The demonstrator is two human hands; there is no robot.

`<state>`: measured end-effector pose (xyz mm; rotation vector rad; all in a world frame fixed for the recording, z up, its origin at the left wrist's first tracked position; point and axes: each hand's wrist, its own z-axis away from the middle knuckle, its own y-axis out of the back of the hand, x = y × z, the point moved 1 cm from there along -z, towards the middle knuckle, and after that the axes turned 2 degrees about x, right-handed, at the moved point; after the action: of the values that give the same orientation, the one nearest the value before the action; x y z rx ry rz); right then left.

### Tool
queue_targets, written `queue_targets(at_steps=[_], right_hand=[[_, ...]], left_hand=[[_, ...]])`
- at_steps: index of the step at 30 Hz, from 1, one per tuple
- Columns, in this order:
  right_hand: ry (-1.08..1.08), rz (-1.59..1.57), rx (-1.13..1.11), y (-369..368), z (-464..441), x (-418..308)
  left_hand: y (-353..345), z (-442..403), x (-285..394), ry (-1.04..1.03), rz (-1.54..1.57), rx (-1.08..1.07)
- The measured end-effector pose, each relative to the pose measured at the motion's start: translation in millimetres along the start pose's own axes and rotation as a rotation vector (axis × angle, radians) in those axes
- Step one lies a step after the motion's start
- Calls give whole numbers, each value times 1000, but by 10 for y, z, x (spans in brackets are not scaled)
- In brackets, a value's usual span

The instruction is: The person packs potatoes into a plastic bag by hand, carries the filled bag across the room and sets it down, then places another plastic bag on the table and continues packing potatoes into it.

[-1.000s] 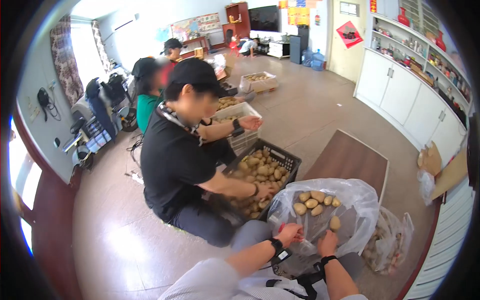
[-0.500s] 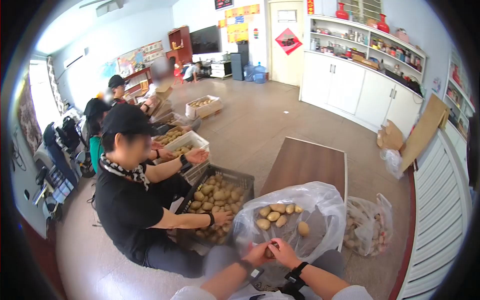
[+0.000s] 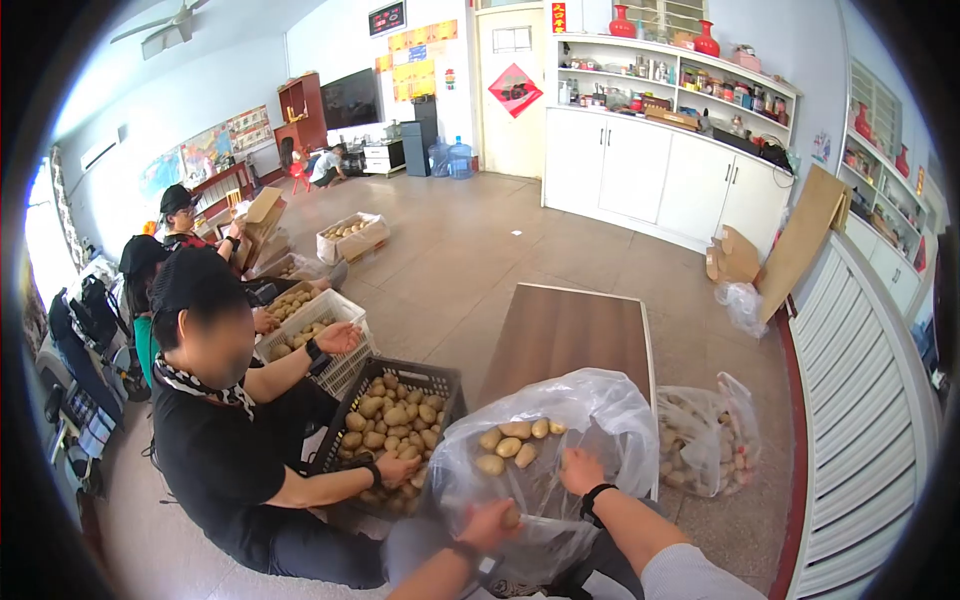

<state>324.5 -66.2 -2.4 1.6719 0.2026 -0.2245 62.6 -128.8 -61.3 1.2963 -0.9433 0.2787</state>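
A clear plastic bag (image 3: pixel 630 425) lies spread open in front of me, its near part over my lap. Inside it, several tan potatoes (image 3: pixel 515 430) sit grouped toward the far left. My left hand (image 3: pixel 488 524), blurred, is closed round a potato (image 3: pixel 511 518) at the bag's near edge. Farther in and to the right, my right hand (image 3: pixel 582 472) reaches down into the bag with its fingers closed round a potato, mostly hidden by the hand. Dark bands circle both wrists.
Beside me on the left, a co-worker (image 3: pixel 215 400) reaches into a black crate (image 3: pixel 455 385) of potatoes. Beyond stand a white crate (image 3: pixel 350 375) and another person (image 3: pixel 180 215). A brown board (image 3: pixel 560 335) lies ahead; a filled plastic bag (image 3: pixel 705 440) stands right.
My hands were together on one potato; now they are apart, the left keeping it. The right has moved to where a lone potato lay. The view has swung right.
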Motion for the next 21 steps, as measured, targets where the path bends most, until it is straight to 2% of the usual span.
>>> queue_targets(at_steps=[1, 2, 4, 6, 7, 8, 10, 11, 13, 17, 20, 21], right_hand=[[-5, -10, -82, -82, 15, 36], [-8, -11, -75, -79, 15, 27], [11, -23, -84, -97, 89, -15], [37, 3, -33, -208, 135, -17], [73, 28, 17, -259, 161, -27], [68, 28, 19, -304, 189, -26], [78, 98, 157, -242, 306, -104], [74, 98, 156, -203, 351, -146], [-48, 32, -19, -162, 407, -185], [-28, 32, -32, -176, 514, -198], [76, 15, 2, -302, 549, -141], [27, 24, -37, -272, 566, -161]], left_hand=[[-181, -10, -225, -3, -1, -4], [-366, -54, -475, 121, 388, -4], [-316, -53, -412, 247, 777, -18], [187, 43, 234, -76, -45, 18], [94, 35, 108, -79, -44, 11], [-55, 2, -101, -22, 116, -24], [-307, -46, -422, 36, 275, -62], [-416, -59, -555, 182, 595, -54], [-488, -83, -645, 331, 914, -46], [-453, -84, -673, 350, 894, -16], [-217, -135, -597, 353, 939, 39], [-177, -138, -624, 367, 968, 67]])
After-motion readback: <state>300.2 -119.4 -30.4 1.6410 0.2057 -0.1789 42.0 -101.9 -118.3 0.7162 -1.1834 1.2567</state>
